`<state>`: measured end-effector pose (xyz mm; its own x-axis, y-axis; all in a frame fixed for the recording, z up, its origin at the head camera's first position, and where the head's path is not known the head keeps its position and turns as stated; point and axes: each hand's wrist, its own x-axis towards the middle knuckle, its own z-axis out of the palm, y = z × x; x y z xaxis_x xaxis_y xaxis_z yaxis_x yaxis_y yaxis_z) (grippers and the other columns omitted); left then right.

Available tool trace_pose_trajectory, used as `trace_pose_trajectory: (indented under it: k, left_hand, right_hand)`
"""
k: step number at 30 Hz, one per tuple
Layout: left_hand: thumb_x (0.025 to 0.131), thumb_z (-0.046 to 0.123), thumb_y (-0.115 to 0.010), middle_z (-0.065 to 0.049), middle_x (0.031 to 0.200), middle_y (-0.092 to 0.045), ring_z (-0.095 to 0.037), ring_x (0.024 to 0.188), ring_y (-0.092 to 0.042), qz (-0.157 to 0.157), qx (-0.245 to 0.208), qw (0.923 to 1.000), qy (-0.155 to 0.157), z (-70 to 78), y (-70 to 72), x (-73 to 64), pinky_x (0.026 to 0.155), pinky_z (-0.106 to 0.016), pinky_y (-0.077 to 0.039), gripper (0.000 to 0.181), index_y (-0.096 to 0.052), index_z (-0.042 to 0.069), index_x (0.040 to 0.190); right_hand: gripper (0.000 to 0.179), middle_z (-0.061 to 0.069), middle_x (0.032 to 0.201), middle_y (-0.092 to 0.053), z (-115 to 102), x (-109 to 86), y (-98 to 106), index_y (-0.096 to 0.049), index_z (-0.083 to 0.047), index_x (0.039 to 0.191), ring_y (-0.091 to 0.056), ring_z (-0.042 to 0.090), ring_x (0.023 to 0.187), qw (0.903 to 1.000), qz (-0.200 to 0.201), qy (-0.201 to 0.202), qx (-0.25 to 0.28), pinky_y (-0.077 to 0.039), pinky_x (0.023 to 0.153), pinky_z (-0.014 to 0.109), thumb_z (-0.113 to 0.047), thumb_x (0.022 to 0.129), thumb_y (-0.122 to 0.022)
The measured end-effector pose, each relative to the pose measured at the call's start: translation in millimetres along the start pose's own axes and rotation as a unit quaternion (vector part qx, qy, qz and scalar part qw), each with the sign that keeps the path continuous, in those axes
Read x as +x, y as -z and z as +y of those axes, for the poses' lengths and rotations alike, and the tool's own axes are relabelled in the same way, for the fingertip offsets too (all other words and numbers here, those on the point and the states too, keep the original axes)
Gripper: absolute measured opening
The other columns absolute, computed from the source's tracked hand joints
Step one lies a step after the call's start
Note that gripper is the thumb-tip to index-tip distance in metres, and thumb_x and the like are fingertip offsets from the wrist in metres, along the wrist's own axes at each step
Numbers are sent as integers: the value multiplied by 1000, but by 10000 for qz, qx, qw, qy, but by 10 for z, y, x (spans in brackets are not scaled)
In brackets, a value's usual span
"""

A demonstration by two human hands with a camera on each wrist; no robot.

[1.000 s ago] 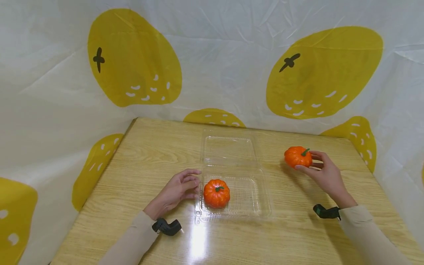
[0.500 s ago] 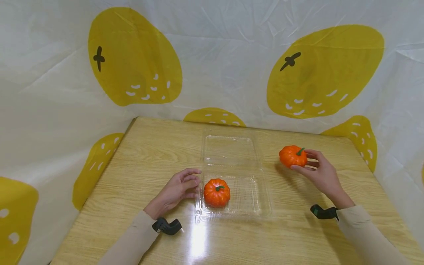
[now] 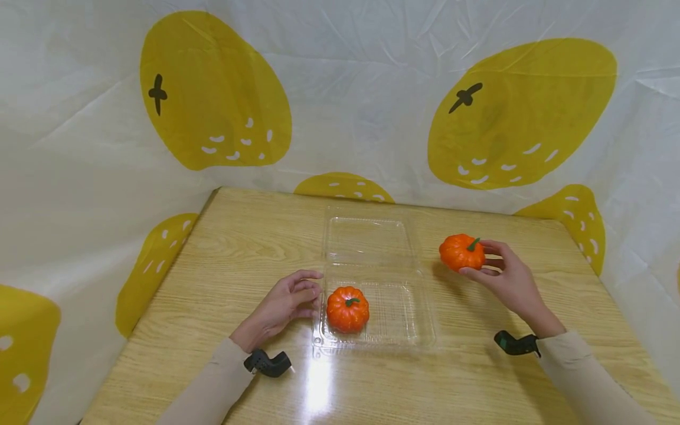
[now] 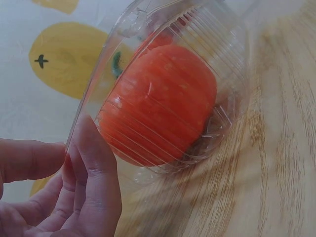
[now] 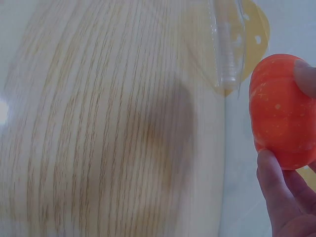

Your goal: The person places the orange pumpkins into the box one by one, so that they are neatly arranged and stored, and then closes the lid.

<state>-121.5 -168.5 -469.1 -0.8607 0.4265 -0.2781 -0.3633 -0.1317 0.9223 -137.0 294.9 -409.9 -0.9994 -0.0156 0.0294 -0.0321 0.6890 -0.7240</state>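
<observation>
A clear plastic clamshell container lies unfolded on the table, its lid flat toward the back. One small orange pumpkin with a green stem sits in the left part of its base. My left hand pinches the container's left rim between thumb and fingers, as the left wrist view shows. To the right of the container, my right hand holds a second orange pumpkin above the table. Fingers and thumb grip that pumpkin from its right side, the stem tilted toward the hand.
The wood-grain table backs onto a pale curtain printed with big yellow fruits. A bright glare spot shines in front of the container. Dark wrist devices hang below both hands.
My right hand has carried its pumpkin a little left, toward the container. The left hand, the container and the pumpkin inside have stayed in place.
</observation>
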Motion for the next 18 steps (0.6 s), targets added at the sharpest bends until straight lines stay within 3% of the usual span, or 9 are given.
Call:
trace_pose_trajectory:
  k: [18]
  left_hand:
    - [103,8,-60,1,107,-62,-13,88,-63,39,27,10000,24,-14,2,6,77,-27,-61,49,-44,1,148]
  right_hand:
    - [82,26,146,-51,-152,-51,-89,-40,-6,153,-56,-18,95,9994,-156,270,149,-51,79,2,-29,88,-83]
